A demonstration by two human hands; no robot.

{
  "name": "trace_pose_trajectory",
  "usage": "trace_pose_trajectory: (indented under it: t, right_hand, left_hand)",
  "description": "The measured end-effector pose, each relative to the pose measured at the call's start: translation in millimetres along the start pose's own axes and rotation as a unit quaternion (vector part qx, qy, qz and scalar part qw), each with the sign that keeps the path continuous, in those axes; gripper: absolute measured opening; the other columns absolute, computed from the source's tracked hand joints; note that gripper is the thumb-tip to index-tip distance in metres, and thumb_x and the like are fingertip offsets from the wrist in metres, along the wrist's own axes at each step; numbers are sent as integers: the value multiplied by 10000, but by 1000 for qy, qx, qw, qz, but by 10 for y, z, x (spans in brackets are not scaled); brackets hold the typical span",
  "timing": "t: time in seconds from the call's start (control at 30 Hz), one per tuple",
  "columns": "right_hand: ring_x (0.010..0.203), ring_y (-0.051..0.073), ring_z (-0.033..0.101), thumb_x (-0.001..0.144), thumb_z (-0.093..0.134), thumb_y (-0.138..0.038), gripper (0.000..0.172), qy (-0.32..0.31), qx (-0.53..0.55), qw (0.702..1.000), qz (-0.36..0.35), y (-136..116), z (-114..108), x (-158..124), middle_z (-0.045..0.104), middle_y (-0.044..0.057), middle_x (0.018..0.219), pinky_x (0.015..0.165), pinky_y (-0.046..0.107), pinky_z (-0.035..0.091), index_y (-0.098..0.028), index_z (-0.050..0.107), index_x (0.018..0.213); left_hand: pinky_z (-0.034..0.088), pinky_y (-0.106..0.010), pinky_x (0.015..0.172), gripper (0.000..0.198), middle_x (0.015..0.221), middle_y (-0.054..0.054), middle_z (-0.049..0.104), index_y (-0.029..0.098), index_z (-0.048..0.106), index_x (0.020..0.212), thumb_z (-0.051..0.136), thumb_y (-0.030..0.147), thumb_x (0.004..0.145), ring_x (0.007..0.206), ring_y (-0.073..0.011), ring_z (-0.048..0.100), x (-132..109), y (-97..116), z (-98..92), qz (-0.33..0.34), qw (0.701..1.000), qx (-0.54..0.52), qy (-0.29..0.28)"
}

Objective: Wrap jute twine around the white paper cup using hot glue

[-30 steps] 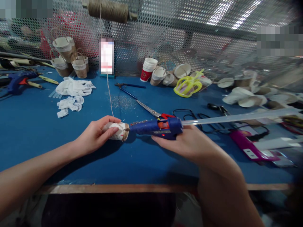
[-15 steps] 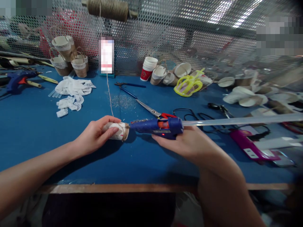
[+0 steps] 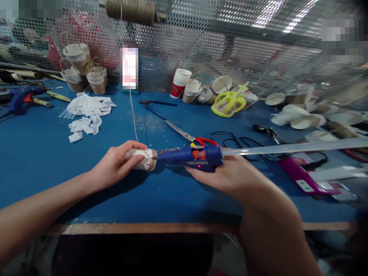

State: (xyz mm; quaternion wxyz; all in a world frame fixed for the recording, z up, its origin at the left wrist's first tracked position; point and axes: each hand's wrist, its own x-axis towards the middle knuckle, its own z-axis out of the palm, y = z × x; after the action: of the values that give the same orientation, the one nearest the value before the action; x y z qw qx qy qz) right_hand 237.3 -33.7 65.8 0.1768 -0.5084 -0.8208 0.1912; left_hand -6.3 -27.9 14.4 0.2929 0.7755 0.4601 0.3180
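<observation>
My left hand [image 3: 122, 161] is closed around a small white paper cup [image 3: 146, 161] lying on its side, with brown twine wound at its right end. A strand of twine [image 3: 132, 115] runs from the cup back towards the spool. In my right hand [image 3: 218, 172] is a blue glue gun [image 3: 186, 156], a small red light lit on its side. Its nozzle is at the cup's twined end; whether they touch I cannot tell. From the gun's rear a long translucent glue stick [image 3: 287, 147] sticks out to the right.
Scissors [image 3: 186, 136] and blue-handled nippers [image 3: 161, 103] lie beyond the gun. Twine-wrapped cups [image 3: 76, 57] stand at the back left near white scraps [image 3: 89, 105] and another glue gun [image 3: 24, 97]. A purple power strip [image 3: 301, 176] is at right. A twine spool [image 3: 130, 11] hangs above.
The glue gun and my right hand have shifted very slightly to the right. My left hand and the cup look unmoved.
</observation>
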Motion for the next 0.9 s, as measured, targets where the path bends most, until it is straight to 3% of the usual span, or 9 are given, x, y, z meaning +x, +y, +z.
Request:
trace_pose_trajectory:
  t: [0.23,0.4,0.67,0.9]
  right_hand:
    - [570,158,525,712,543,-279,91,38,8,999,-9,34,24,-18,571,-11,573,563,284,413,-225,584,650]
    - [547,156,531,708,541,-276,85,25,15,1000,-6,26,33,-35,602,-9,602,533,282,419,-217,579,660]
    - [526,154,523,720,450,-246,162,-9,-81,993,-90,-2,-71,40,522,-7,514,518,276,379,-218,597,658]
    - [586,152,550,726,453,-199,163,-20,-89,995,-40,-104,-90,80,575,-3,563,578,271,408,-196,589,635]
  left_hand:
    - [450,-194,530,276,789,-29,680,138,567,1034,449,306,850,594,-114,590,12,18,-10,-2,1000,1,-5]
    - [451,-195,549,271,786,-25,679,143,570,1033,452,306,850,600,-112,589,9,12,-7,1,1000,9,-3]
    - [441,-193,540,294,804,-31,683,139,559,1060,457,325,858,608,-121,601,-10,17,-4,-2,1000,-6,-12]
    - [429,-193,512,283,785,-32,683,134,549,1073,461,298,860,568,-114,595,-19,10,-4,-3,1000,-9,-19]
